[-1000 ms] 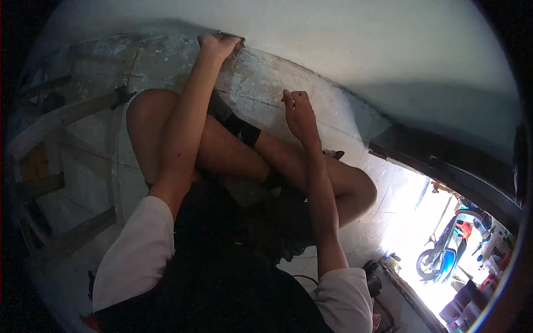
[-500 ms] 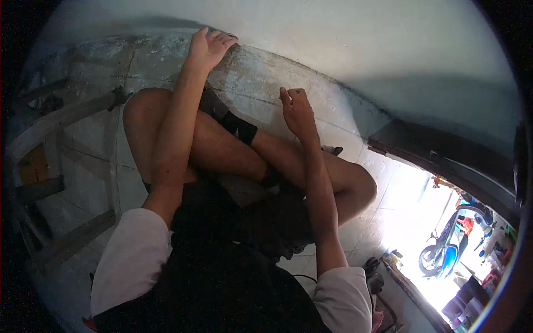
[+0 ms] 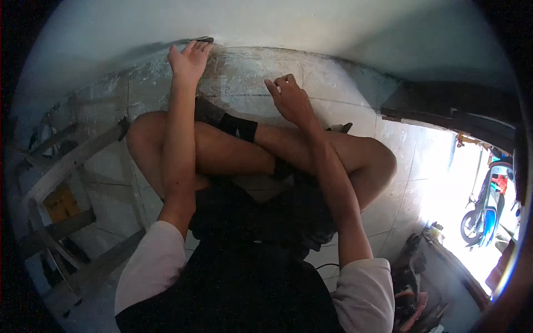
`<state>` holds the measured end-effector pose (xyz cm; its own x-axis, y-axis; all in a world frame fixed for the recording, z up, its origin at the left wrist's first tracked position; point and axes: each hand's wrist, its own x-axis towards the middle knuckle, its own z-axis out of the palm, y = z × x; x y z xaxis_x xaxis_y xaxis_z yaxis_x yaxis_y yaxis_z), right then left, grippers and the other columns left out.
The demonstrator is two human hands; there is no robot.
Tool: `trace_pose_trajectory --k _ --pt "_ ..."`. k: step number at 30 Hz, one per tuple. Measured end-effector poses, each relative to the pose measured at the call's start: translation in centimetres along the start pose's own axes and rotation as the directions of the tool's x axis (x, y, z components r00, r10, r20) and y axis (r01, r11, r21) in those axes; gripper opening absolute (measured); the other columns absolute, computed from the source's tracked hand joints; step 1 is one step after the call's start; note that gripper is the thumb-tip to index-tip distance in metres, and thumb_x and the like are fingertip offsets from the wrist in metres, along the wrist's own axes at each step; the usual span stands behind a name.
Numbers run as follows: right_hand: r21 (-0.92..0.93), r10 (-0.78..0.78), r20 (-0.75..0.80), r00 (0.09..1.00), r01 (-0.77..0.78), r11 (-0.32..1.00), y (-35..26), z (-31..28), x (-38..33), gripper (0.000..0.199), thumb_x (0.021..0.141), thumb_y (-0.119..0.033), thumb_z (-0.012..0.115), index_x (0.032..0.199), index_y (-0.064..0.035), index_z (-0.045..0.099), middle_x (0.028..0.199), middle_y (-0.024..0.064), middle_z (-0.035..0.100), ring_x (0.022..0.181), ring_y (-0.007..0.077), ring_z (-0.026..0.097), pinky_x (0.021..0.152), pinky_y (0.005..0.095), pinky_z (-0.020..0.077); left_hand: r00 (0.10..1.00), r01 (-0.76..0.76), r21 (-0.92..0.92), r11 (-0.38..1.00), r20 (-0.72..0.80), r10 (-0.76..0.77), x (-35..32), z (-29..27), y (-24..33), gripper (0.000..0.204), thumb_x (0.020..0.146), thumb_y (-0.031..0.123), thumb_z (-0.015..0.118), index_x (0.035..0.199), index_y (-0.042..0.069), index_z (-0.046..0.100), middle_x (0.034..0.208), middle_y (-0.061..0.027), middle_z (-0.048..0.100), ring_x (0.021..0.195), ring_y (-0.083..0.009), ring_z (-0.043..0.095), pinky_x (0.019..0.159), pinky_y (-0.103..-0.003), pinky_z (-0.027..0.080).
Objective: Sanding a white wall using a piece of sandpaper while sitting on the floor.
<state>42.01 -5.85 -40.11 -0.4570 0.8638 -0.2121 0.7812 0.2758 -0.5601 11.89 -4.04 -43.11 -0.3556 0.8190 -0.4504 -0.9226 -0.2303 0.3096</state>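
Note:
My left hand reaches to the foot of the pale wall, palm side down, with its fingers stretched forward. Under its fingertips, against the wall, is a small dark flat piece; most of it is hidden, so I cannot tell its kind. My right hand hovers over the tiles in front of my crossed legs. Its fingers are loosely bent, the thumb stands apart from them, and nothing shows between them. The lower wall meets the stained, scuffed floor tiles just ahead of both hands.
A wooden frame like a ladder or rack stands at the left. To the right is a bright doorway with a dark wooden edge and a blue motorbike outside. Assorted clutter lies at the lower right. My crossed legs fill the middle.
My left hand has slid left along the wall's foot with the dark piece. My right hand has shifted slightly up and left, its fingers a little more spread. The whole view has turned.

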Motion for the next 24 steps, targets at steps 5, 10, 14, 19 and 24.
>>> trace_pose_trajectory --k 5,10,14,19,24 --pt "-0.019 -0.055 0.012 0.998 0.055 0.998 -0.1 -0.1 -0.1 0.052 0.103 -0.049 0.046 0.108 -0.0014 0.066 0.118 0.0218 0.059 0.104 0.0404 0.064 0.089 0.0526 0.0511 0.987 -0.032 -0.068 0.997 -0.159 0.021 0.2 0.4 -0.2 0.084 0.103 0.063 0.020 0.160 0.005 -0.002 0.167 -0.0172 -0.004 0.154 -0.0354 0.000 0.125 -0.056 0.008" --pt "-0.036 0.008 0.032 0.999 -0.007 0.999 -0.3 -0.2 0.3 0.054 0.104 -0.051 0.044 0.109 -0.0020 0.066 0.120 0.0222 0.059 0.105 0.0404 0.063 0.091 0.0536 0.0497 1.000 0.003 0.098 0.995 0.022 -0.005 0.8 0.3 -0.7 0.082 0.104 0.062 0.020 0.160 0.004 0.000 0.167 -0.0175 -0.001 0.154 -0.0372 0.002 0.125 -0.057 0.008" --pt "-0.008 0.005 0.102 0.995 -0.005 1.000 -0.2 -0.4 0.4 0.058 0.105 -0.053 0.037 0.113 -0.0021 0.066 0.124 0.0226 0.056 0.106 0.0405 0.064 0.095 0.0593 0.0468 1.000 -0.012 -0.127 0.992 -0.030 0.008 1.0 -0.2 -0.7 0.082 0.104 0.061 0.019 0.159 0.003 0.000 0.167 -0.0187 -0.003 0.152 -0.0418 0.007 0.124 -0.056 0.011" --pt "-0.027 -0.007 0.064 0.998 0.009 1.000 -0.2 -0.3 0.2 0.056 0.105 -0.052 0.041 0.112 -0.0019 0.065 0.124 0.0225 0.056 0.109 0.0404 0.063 0.096 0.0597 0.0464 0.999 0.017 -0.108 0.994 0.029 -0.014 1.4 -1.4 -0.2 0.083 0.104 0.062 0.016 0.159 0.003 -0.002 0.166 -0.0186 -0.004 0.153 -0.0402 0.000 0.125 -0.056 0.008" --pt "-0.051 0.023 0.063 0.998 -0.020 0.999 -0.2 -0.1 0.1 0.053 0.104 -0.050 0.042 0.115 -0.0038 0.066 0.124 0.0212 0.058 0.108 0.0398 0.062 0.096 0.0528 0.0480 0.998 0.012 -0.086 0.996 0.060 -0.007 2.7 -2.4 0.3 0.085 0.102 0.064 0.015 0.159 0.004 -0.003 0.166 -0.0176 -0.002 0.153 -0.0405 0.001 0.125 -0.059 0.009"
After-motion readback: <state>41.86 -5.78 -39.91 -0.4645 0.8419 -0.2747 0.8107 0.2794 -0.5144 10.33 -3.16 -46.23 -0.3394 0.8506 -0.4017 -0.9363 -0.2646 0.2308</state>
